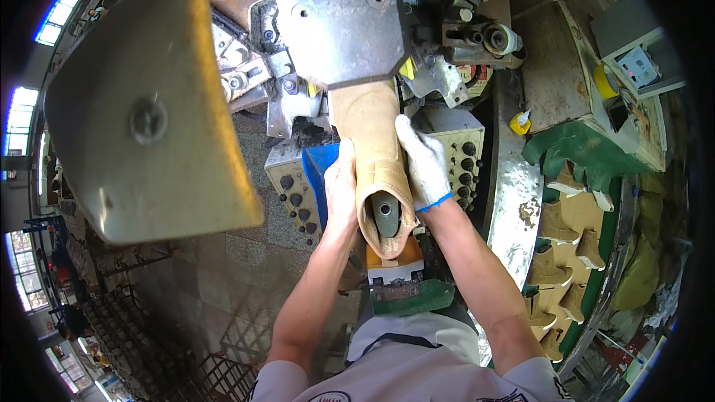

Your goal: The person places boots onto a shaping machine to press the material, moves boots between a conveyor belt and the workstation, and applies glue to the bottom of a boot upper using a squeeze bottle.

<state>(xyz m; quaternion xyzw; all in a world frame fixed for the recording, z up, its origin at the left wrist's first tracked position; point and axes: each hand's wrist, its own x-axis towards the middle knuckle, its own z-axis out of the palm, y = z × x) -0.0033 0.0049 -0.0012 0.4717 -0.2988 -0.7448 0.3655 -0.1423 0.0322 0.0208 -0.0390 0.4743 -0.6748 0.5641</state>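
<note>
Clamping boot point(369, 123) btwn L hand point(341, 184), R hand point(427, 170), grey form point(386, 221) inside, rack point(590, 214) w/ more boots point(554, 223)

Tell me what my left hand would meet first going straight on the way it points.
Your bare left hand, already against the tan, soft-looking boot, would likely meet the grey, flat-faced metal block ahead first, though depth is unclear and it might pass underneath.
</note>
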